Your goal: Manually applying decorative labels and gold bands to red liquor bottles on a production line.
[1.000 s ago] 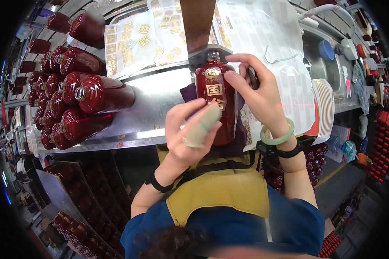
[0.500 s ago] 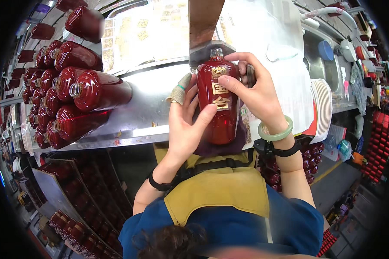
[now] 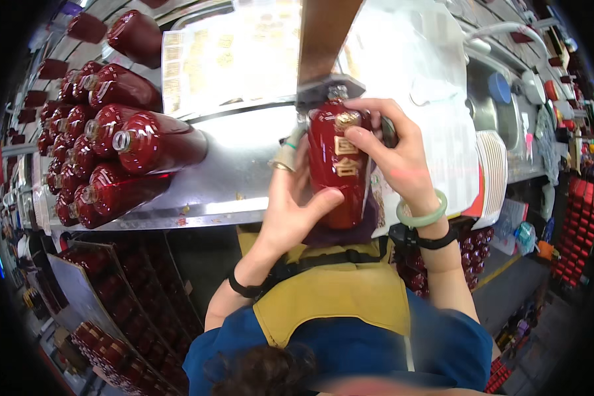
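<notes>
A deep-red glass bottle [image 3: 330, 148] with an uncapped clear neck lies between my hands, its neck pointing away from me. Gold raised characters and a round gold emblem run down its front. My left hand [image 3: 296, 208] cups the lower left side, thumb across the front below the characters. A cloth cover [image 3: 285, 156] is on one of its fingers. My right hand [image 3: 399, 152] grips the upper right side, thumb by the emblem and fingertips hidden behind the shoulder. Under the bottle's base is a dark purple cloth [image 3: 371, 214]. The neck lies at a dark angular block [image 3: 310, 94].
Several red bottles [image 3: 158, 142] lie stacked on the metal table [image 3: 237, 158] at left. Sheets of gold stickers [image 3: 204, 63] lie at the back, beside a brown upright post [image 3: 325, 39]. At right are white sheeting [image 3: 435, 125], stacked cards [image 3: 490, 171] and a sink [image 3: 488, 112].
My left thumb has slid down the bottle, off the lower gold character. The bottle has come slightly nearer to me. My right hand keeps nearly the same grip.
</notes>
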